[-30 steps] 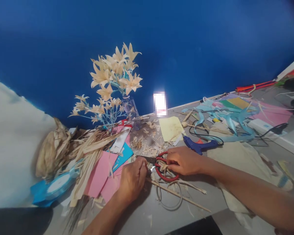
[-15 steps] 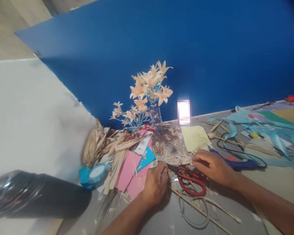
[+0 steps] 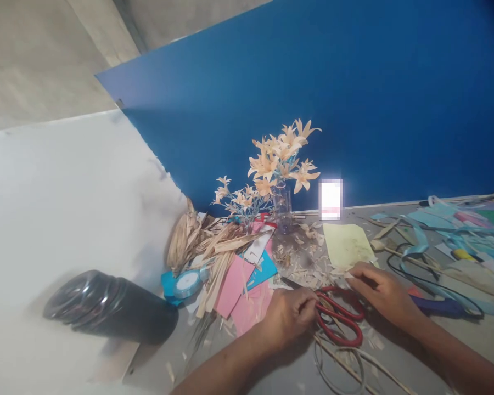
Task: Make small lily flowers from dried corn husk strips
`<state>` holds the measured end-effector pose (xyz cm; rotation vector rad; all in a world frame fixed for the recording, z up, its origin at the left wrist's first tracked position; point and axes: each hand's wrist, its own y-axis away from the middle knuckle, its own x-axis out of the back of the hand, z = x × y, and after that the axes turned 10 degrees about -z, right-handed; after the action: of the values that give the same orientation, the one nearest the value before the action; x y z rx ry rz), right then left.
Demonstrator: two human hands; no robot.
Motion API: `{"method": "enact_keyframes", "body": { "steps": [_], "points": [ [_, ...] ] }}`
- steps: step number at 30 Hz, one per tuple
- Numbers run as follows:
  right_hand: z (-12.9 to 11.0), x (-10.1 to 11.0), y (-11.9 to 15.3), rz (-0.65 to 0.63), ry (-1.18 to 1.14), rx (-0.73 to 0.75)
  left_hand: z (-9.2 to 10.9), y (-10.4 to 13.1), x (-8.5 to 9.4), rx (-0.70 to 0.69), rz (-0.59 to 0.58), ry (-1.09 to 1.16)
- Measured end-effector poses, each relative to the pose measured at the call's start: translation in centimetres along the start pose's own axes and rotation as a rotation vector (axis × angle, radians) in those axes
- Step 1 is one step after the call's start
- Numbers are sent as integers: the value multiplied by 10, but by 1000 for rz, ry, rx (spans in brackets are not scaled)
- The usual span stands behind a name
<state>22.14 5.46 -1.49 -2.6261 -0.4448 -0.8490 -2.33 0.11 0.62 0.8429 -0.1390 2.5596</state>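
My left hand (image 3: 291, 317) is closed, thumb pressed to the fingers, just left of the red-handled scissors (image 3: 346, 312). Whatever lies in its grip is hidden. The scissors rest on the table, their dark blade pointing to the left behind that hand. On the other side my right hand (image 3: 382, 292) has its fingertips pinched together, close to the lower edge of a yellow paper sheet (image 3: 348, 245). Anything between those fingertips is too small to make out. A thin stick (image 3: 340, 362) and a loop of cord (image 3: 364, 378) lie below the scissors.
Pale artificial flowers (image 3: 286, 151) stand in a clear vase (image 3: 282, 211) at the back. Dried husks (image 3: 185, 236), pink paper (image 3: 234, 282), a ribbon spool (image 3: 187, 283) and a dark bottle (image 3: 119, 310) are leftward. A blue-handled tool (image 3: 440, 307) and ribbon scraps lie rightward.
The camera view has turned, so the scene sits farther right and mostly lower. My left hand has shifted slightly right, closer to the scissors' handles; both hands stay closed.
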Motion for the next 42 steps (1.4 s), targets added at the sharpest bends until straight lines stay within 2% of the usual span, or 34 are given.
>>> {"method": "enact_keyframes", "body": {
  "steps": [5,10,15,17,21,27,33,35,38,42],
  "points": [
    [-19,15,0,-26,-92,-106,29,7,6,-27,-8,140],
    [-47,25,10,-76,-255,-209,37,11,-5,-39,-80,320],
    [-66,8,26,-46,-445,-287,28,12,-27,54,-167,737],
    [-68,-4,30,-4,-511,-315,24,15,-34,89,-189,817],
    [-66,-19,33,28,-563,-353,23,18,-36,155,-225,888],
    [-68,-17,39,14,-611,-363,29,16,-27,267,-165,915],
    [-78,-21,42,-1,-698,-392,30,18,-25,288,-268,891],
    [-75,-17,45,40,-676,-397,27,20,-23,267,-279,860],
    [-63,-4,53,204,-642,-414,20,24,-20,247,-250,834],
    [-50,15,65,395,-638,-478,10,31,-21,247,-89,977]
  ]
}}
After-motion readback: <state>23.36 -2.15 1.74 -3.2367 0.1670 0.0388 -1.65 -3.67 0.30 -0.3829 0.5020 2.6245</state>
